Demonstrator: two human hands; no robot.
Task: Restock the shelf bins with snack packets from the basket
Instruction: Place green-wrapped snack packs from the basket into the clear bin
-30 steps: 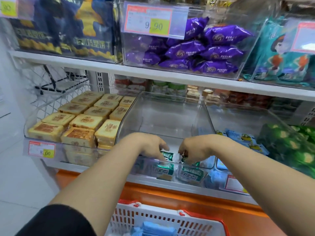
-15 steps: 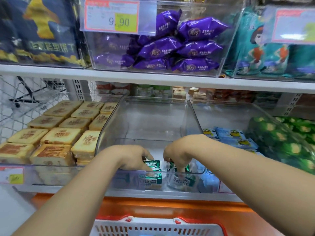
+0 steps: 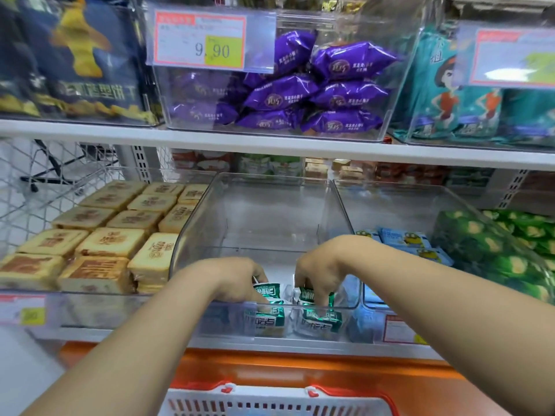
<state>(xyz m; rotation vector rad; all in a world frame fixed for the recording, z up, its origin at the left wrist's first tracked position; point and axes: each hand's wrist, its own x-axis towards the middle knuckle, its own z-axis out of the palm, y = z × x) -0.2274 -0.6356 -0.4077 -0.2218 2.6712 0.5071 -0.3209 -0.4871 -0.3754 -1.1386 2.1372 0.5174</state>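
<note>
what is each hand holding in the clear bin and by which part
The left hand grips one green packet by its left end; the right hand pinches a second green packet by its top edge, both inside the clear bin.

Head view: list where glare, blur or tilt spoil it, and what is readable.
In the head view, glare whitens the upper right price tag; the lower left price tag is smeared unreadable behind the bin front; the white shelf edge runs tilted, lower at right; the 9.90 tag and the print on the green packets are fairly sharp.
</note>
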